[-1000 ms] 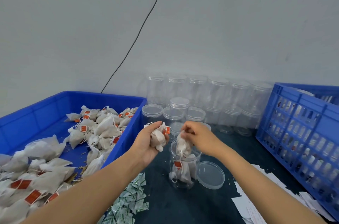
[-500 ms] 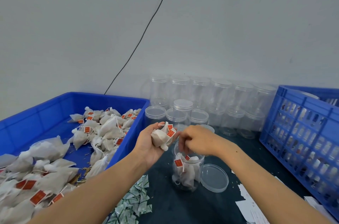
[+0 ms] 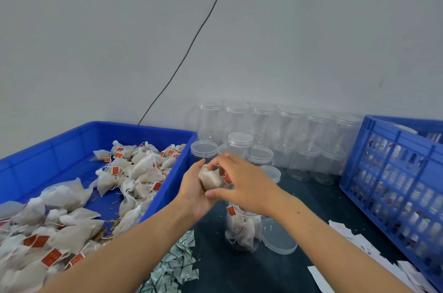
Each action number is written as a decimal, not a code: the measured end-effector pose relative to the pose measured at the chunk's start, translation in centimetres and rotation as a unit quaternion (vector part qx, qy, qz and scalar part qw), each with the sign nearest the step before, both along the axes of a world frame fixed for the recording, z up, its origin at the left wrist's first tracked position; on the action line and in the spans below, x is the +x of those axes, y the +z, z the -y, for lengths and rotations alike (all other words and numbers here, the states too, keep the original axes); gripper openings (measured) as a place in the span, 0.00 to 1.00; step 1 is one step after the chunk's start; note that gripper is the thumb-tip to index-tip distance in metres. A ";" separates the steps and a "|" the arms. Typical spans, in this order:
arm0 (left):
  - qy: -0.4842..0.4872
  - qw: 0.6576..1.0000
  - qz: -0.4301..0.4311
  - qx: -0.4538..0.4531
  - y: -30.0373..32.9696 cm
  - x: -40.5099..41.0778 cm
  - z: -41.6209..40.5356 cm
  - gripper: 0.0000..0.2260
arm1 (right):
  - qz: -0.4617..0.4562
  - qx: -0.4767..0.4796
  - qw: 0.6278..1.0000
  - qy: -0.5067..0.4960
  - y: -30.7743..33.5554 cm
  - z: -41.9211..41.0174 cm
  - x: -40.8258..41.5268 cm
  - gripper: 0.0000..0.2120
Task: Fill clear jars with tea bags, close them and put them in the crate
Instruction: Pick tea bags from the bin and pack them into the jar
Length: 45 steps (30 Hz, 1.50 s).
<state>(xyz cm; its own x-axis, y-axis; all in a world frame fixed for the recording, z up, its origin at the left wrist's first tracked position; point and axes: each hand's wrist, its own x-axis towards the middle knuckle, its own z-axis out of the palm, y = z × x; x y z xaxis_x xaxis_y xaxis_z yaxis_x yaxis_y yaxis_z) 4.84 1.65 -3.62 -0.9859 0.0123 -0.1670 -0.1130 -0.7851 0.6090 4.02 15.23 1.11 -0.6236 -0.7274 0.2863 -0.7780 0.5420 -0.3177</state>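
My left hand (image 3: pixel 194 190) cups a small bunch of tea bags (image 3: pixel 211 178) with red tags above the table. My right hand (image 3: pixel 244 184) reaches into that bunch and pinches one of the bags. Just below the hands stands an open clear jar (image 3: pixel 243 232), partly filled with tea bags. Its clear lid (image 3: pixel 279 236) lies flat on the table to the jar's right. The blue crate (image 3: pixel 393 172) stands at the right edge and holds filled jars.
A blue bin (image 3: pixel 167 187) on the left holds a heap of loose tea bags (image 3: pixel 134 170). Several lidded clear jars (image 3: pixel 287 139) stand along the wall. Small green-white sachets (image 3: pixel 175 266) and paper slips (image 3: pixel 374 259) lie on the dark table.
My right hand has risen out of the jar's mouth and moved left to the bunch in my left hand. The tea bag it held earlier now lies in the jar.
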 end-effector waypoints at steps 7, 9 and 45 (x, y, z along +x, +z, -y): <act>-0.017 0.998 -0.062 -0.021 0.5 0.3 -0.2 0.28 | 0.044 -0.184 0.980 -0.055 -1.0 1.3 -0.1 0.07; -0.026 0.997 -0.066 -0.011 0.6 0.4 0.0 0.28 | 0.124 -0.249 0.959 -0.058 -0.5 0.6 -0.4 0.06; 0.127 0.660 0.119 -0.731 -1.7 -0.4 12.9 0.05 | 0.087 -0.034 0.991 -0.096 -1.6 -4.6 -3.2 0.11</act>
